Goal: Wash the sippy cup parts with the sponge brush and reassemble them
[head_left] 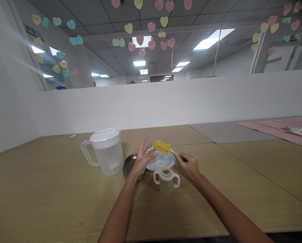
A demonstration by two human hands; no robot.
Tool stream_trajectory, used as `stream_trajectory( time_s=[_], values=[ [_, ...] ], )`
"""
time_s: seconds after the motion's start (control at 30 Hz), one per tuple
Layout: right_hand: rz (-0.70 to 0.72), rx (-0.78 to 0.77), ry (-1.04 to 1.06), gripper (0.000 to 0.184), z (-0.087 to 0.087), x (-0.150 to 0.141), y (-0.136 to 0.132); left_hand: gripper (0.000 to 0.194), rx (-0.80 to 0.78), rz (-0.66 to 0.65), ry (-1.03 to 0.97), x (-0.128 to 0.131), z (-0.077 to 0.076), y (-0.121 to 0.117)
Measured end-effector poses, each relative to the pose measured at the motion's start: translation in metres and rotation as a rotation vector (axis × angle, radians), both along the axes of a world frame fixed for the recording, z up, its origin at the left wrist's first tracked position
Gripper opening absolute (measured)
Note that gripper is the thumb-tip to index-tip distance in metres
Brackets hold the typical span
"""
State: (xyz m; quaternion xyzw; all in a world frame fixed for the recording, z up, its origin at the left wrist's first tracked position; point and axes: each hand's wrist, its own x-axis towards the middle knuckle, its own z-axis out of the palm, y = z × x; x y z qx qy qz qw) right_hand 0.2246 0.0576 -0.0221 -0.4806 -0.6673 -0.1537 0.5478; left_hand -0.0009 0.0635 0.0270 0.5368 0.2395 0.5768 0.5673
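Heart-shaped notes dot a window above a white wall and a wood-toned worktop. The right hand has its grip clenched on the green handle of a yellow sponge brush, raised over a pale round dish. The left hand curves beside the sponge, fingers at a see-through item; whether that grip is closed on it, one cannot tell. A two-handled cup stands open nearest the wearer, a metal bowl lies partly behind the left hand, and a lidded pitcher stands farther left.
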Motion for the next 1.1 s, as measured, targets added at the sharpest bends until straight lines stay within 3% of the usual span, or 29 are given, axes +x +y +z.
stream_trajectory(
  time_s=[0.1, 0.2, 0.4, 0.53, 0.83, 0.97, 1.1],
  values=[
    [-0.051, 0.012, -0.047, 0.047, 0.0, -0.001, 0.0, 0.087, 0.016, 0.039, 0.023, 0.0, -0.002, 0.001],
    [-0.126, 0.042, -0.061, 0.046, 0.001, 0.0, 0.0, 0.069, 0.034, 0.126, 0.114, 0.001, -0.003, 0.002],
    [-0.033, 0.101, -0.182, 0.042, -0.001, 0.001, 0.0, 0.061, 0.067, 0.191, 0.266, 0.004, -0.003, 0.001],
    [-0.163, 0.041, -0.106, 0.049, -0.001, 0.002, 0.003, 0.061, 0.08, 0.2, 0.239, 0.005, 0.0, -0.004],
    [-0.158, -0.131, -0.102, 0.058, -0.001, 0.002, 0.005, 0.06, 0.039, 0.073, 0.123, -0.001, 0.004, -0.002],
    [-0.054, -0.136, -0.202, 0.056, -0.002, 0.002, 0.004, 0.058, 0.09, 0.218, 0.098, 0.001, -0.001, 0.007],
    [0.001, -0.076, -0.19, 0.051, -0.001, 0.005, 0.002, 0.055, 0.136, 0.54, 0.156, -0.014, -0.003, 0.018]
  ],
)
